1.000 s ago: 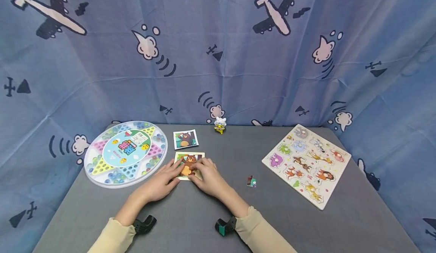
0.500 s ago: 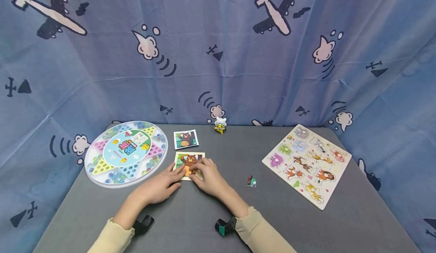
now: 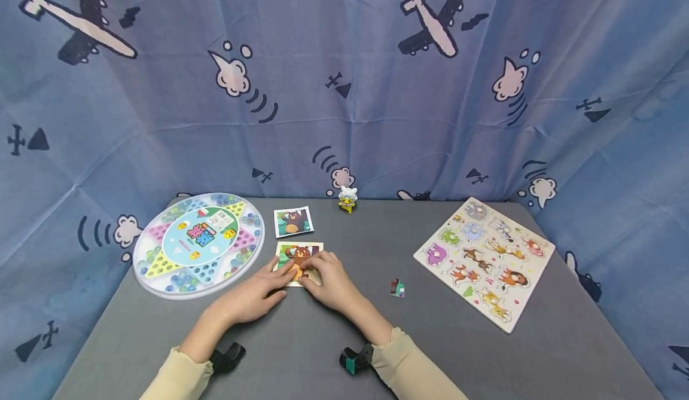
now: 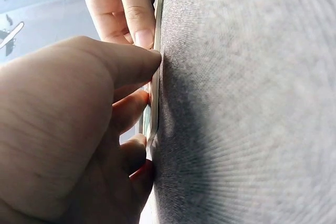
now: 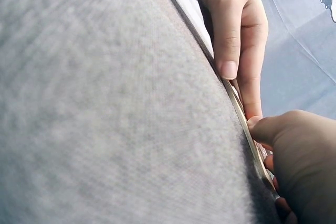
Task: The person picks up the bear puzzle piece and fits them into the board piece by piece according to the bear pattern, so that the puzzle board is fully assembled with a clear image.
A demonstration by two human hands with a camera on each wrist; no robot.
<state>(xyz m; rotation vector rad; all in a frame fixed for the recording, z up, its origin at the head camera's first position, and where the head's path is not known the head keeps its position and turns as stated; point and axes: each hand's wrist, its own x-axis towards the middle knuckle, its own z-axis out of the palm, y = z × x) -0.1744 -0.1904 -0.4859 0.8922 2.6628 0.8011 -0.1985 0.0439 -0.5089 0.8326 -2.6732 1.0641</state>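
Note:
A small square bear jigsaw puzzle (image 3: 302, 252) lies flat in a pale wooden tray (image 3: 316, 245) in the middle of the table. My left hand (image 3: 253, 295) rests on its left side, fingers stretched over the picture. In the left wrist view the left thumb (image 4: 139, 65) lies right at the tray's edge. Over the lower right of the picture, my right hand (image 3: 332, 283) bends its thumb and fingers together on a puzzle piece, mostly hidden beneath them. Bare wood shows by these fingers. A loose puzzle piece (image 3: 397, 288) lies right of my right hand.
Behind the tray is a bear picture card (image 3: 293, 222). A round marble game board (image 3: 199, 244) stands left, an animal peg puzzle (image 3: 484, 262) right. A small yellow and white figurine (image 3: 347, 199) stands near the back edge, before a printed curtain (image 3: 377, 119).
My left hand has drawn back slightly toward the lower left, uncovering more of the bear picture. The right hand stays in nearly the same place over the puzzle.

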